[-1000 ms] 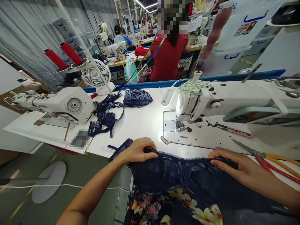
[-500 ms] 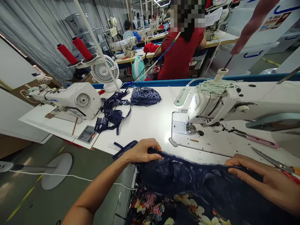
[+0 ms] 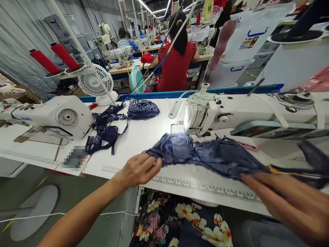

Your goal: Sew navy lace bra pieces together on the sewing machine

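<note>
A navy bra [image 3: 177, 148] is stretched sideways over the white sewing table, its patterned outer face up and somewhat blurred. My left hand [image 3: 140, 168] is closed on its left end, fingers curled over the edge. At its right end my right hand [image 3: 280, 192] pinches the fabric; motion smears these fingers. The far edge of the bra lies close in front of the sewing machine [image 3: 199, 118] and hides the needle area. A loose navy strap or wing [image 3: 313, 161] sticks up beyond my right hand.
More navy bras [image 3: 108, 132] and a stack of patterned navy cups [image 3: 142, 109] lie left of the machine. Pink-handled snips [image 3: 248, 146] rest behind the bra. A second machine [image 3: 64, 115], a white fan [image 3: 96, 82] and red thread cones [image 3: 64, 56] stand left. A person in red [image 3: 177, 63] sits ahead.
Both hands have moved the bra from the lap edge up and forward over the table. Its outer face now shows instead of the inside. The camera view has shifted right.
</note>
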`<state>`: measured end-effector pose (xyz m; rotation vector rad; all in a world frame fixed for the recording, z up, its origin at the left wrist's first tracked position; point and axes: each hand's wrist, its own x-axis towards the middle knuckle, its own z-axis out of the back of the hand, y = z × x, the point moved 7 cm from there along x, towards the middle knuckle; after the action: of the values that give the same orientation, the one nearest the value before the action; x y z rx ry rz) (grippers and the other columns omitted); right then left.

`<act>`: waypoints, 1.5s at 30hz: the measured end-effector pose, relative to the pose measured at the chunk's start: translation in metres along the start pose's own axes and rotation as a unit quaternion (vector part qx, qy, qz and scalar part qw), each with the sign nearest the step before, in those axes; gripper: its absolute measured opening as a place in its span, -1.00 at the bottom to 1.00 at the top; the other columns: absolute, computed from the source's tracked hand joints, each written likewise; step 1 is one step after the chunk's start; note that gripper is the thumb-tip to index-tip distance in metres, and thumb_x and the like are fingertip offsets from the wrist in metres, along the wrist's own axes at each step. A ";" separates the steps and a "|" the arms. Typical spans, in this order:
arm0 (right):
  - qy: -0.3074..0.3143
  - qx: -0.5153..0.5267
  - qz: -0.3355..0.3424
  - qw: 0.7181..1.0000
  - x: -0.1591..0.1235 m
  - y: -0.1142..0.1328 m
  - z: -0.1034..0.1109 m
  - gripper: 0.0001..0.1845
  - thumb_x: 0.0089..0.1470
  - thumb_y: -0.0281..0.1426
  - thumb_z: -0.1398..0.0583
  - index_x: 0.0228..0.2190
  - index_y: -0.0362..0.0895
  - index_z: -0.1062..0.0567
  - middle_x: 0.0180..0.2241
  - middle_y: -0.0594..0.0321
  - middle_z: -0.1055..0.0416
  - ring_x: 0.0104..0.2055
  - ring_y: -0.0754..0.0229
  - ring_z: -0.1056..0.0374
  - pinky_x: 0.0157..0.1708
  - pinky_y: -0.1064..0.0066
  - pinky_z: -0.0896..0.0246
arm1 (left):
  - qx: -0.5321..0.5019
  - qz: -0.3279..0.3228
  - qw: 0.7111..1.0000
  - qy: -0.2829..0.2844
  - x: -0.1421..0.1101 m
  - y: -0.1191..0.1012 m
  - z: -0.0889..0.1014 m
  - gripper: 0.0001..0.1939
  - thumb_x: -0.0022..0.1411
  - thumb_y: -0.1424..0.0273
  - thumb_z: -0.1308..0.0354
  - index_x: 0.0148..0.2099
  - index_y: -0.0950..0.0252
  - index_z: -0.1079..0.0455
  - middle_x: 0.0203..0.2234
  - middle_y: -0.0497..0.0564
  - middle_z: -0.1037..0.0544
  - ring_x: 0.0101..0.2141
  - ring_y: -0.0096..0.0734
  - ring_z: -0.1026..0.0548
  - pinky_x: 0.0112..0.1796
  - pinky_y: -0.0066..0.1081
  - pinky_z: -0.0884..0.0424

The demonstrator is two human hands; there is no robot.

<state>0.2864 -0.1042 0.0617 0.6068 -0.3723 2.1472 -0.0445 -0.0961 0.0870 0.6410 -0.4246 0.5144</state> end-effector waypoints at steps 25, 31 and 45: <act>0.092 0.154 -0.057 0.982 0.094 0.030 -0.094 -0.69 0.28 -0.35 -0.02 -0.07 -0.08 -0.49 -0.09 0.10 -0.50 -0.04 0.01 -0.39 0.05 0.04 -0.21 | -0.234 0.066 0.963 0.120 0.055 -0.079 -0.088 -0.36 0.37 0.01 0.08 0.16 0.50 -0.30 0.08 0.25 -0.44 0.19 -0.08 -0.30 0.28 -0.05 -0.09; 0.194 0.227 -0.096 0.950 0.106 0.026 -0.121 -0.85 0.22 -0.37 -0.04 -0.34 -0.06 -0.41 -0.31 0.22 -0.50 -0.22 0.10 -0.38 -0.12 0.15 -0.18 | -0.219 0.056 0.964 0.138 0.053 -0.092 -0.093 -0.29 0.35 -0.03 0.08 0.20 0.54 -0.26 0.10 0.28 -0.42 0.19 -0.07 -0.30 0.27 -0.04 -0.11; 0.114 0.244 -0.143 0.952 0.109 0.024 -0.132 -0.90 0.13 -0.47 -0.08 -0.42 -0.05 -0.29 -0.48 0.33 -0.45 -0.42 0.19 -0.35 -0.15 0.24 -0.12 | -0.240 0.086 0.957 0.139 0.051 -0.095 -0.089 -0.29 0.36 0.00 0.06 0.22 0.56 -0.23 0.14 0.31 -0.40 0.19 -0.01 -0.30 0.28 -0.04 -0.07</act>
<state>0.1722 0.0137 0.0092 0.6295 0.3674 1.9978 0.0692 -0.0871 0.0058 0.0596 -0.3209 0.6291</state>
